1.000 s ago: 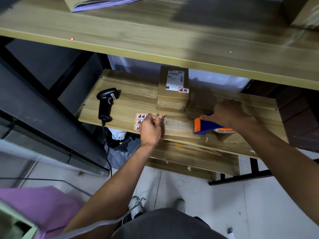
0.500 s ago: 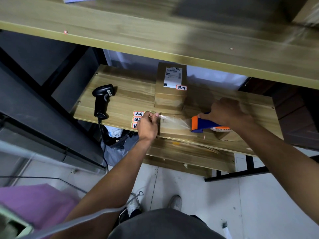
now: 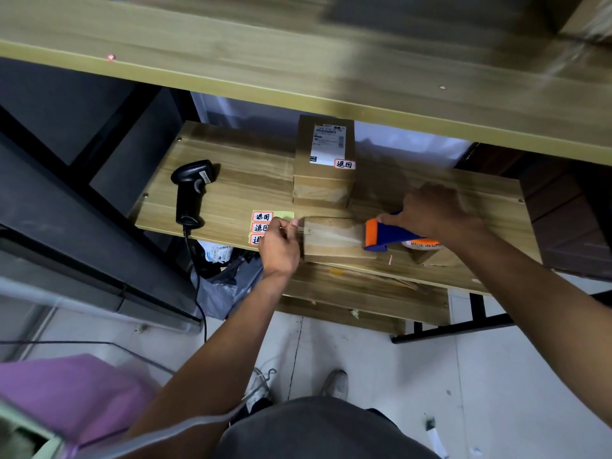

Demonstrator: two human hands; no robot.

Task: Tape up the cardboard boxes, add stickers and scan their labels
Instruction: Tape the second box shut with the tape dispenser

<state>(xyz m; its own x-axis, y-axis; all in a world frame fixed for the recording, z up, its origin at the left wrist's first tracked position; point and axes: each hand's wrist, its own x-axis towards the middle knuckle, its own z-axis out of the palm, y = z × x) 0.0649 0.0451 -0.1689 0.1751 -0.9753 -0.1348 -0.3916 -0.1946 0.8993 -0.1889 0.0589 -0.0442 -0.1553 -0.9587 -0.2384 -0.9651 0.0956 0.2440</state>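
**Tape stretched along the box's length, seal not finished**

Nearest to us, the left hand (image 3: 280, 248) sits at the left end of the box (image 3: 331, 253). Its fingers (image 3: 291, 224) are curled together and pinch the free end of the tape (image 3: 341, 235) against that end. The box lies at the front edge of the shelf (image 3: 231, 180) with its long axis running left to right. The tape follows that axis over the top face. We cannot tell whether the strip is stuck down or hangs just above the cardboard.

At the right end, the right hand (image 3: 430, 213) grips the dispenser (image 3: 384, 235), fingers wrapped over its handle. The remaining cardboard lies rightward from the dispenser, so we judge the right hand the nearer one for the coming pull. The left hand serves as the anchor. If the pinch slips, the strip could skew off the seam.

Just left of the left hand lie the stickers (image 3: 261, 226), with the scanner (image 3: 190, 193) further left and back. Farthest back stands a rear box (image 3: 323, 190), touching or just behind the first, which already carries a label (image 3: 328, 144) and one sticker (image 3: 344, 164).
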